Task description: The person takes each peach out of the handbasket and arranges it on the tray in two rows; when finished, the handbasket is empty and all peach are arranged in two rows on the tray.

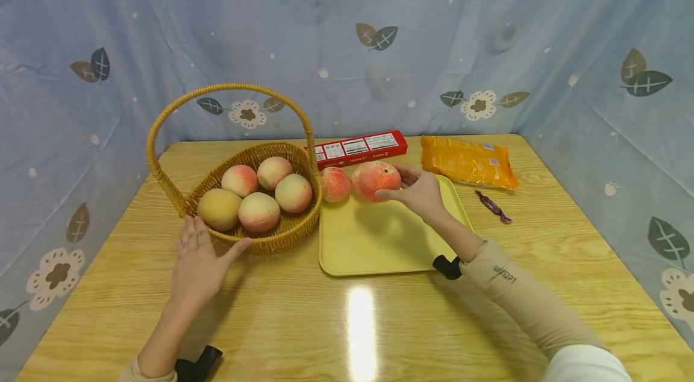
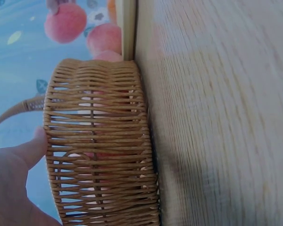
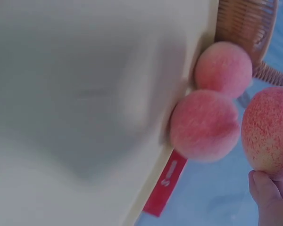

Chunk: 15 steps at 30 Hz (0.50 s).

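Note:
My right hand point(image 1: 420, 194) pinches a pink-red peach point(image 1: 379, 181) between thumb and fingers, raised above the yellow tray point(image 1: 347, 249). Two more peaches rest on the tray's far left part: one pink peach point(image 1: 335, 184) shows plainly, and a second peach point(image 3: 205, 125) is largely hidden behind the held one in the head view. On the left stands a wicker basket point(image 1: 287, 241) with a tall handle, containing several peaches point(image 1: 259, 212). My left hand point(image 1: 199, 267) touches the basket's near rim, fingers extended and thumb spread along it.
Behind the tray lies a long red box point(image 1: 360, 149), partly hidden by the basket. An orange packet point(image 1: 468, 160) is at the back right, with a purple wrapped candy point(image 1: 493, 206) in front of it. A blue patterned curtain point(image 1: 347, 38) surrounds the wooden table point(image 1: 282, 322).

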Tool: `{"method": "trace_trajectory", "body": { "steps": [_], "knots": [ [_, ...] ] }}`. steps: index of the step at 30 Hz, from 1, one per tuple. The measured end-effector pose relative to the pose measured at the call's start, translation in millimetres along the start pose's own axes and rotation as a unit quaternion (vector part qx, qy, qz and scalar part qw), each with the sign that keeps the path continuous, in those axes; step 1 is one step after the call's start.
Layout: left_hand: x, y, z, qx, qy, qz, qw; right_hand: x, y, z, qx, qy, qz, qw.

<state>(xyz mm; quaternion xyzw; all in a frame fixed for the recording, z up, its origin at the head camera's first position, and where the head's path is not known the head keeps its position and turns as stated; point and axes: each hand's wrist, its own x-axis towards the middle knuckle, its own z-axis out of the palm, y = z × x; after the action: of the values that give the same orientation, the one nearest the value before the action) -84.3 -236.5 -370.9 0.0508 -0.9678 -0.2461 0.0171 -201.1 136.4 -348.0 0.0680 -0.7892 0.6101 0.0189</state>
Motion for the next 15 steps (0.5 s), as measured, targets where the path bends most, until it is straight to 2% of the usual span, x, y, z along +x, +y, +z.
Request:
{"method": "trace_trajectory", "body": {
  "steps": [8, 15],
  "knots": [
    [-0.3, 0.7, -0.9, -0.004, -0.001, 0.001, 1.0000, 6.4, 13, -24, -0.001, 0.030, 0.024, 0.9993],
    [0.0, 0.4, -0.1, -0.007, -0.001, -0.003, 1.0000, 17.0, 26, -36, -0.085, 0.065, 0.069, 0.9919]
  ]
}}
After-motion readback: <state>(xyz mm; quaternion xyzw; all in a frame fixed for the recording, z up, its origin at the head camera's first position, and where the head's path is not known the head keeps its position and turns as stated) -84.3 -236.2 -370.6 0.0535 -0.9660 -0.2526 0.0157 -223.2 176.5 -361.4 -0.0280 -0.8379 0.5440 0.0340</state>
